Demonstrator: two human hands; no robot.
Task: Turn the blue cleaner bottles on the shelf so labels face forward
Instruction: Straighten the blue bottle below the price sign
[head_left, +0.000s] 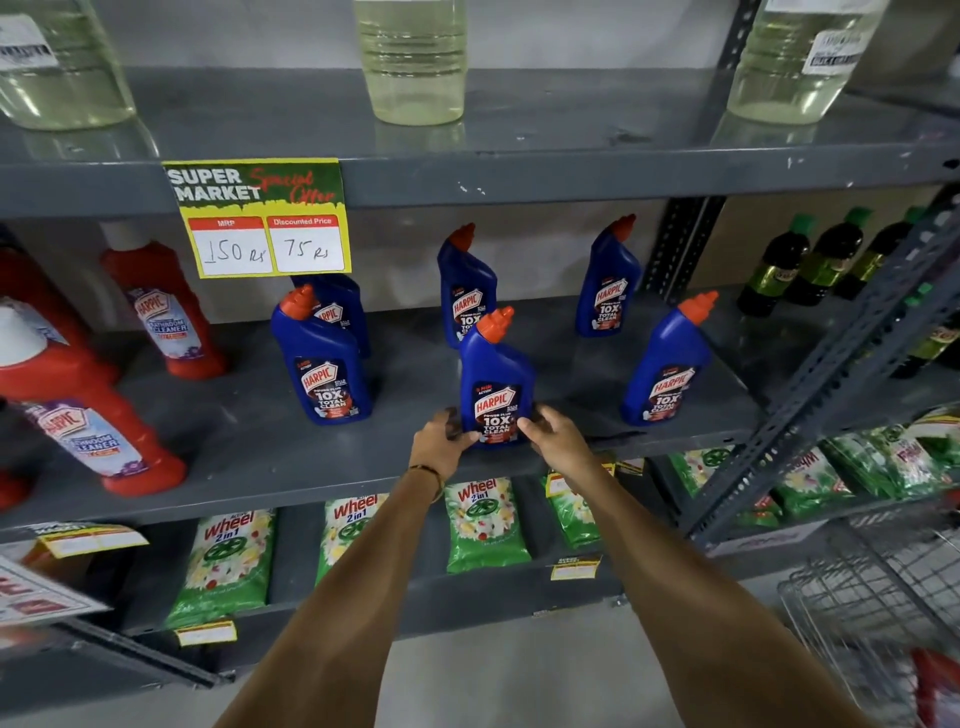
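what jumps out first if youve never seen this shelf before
Both hands, left hand and right hand, clasp the base of the front middle blue bottle on the grey middle shelf, its label facing forward. Above left hangs a yellow price tag; red bottles crowd the left end.

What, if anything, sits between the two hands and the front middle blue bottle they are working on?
Nothing visible does. The left hand and right hand already touch the base of the front middle blue bottle from either side, and its label faces forward. The shelf in front of it is bare.
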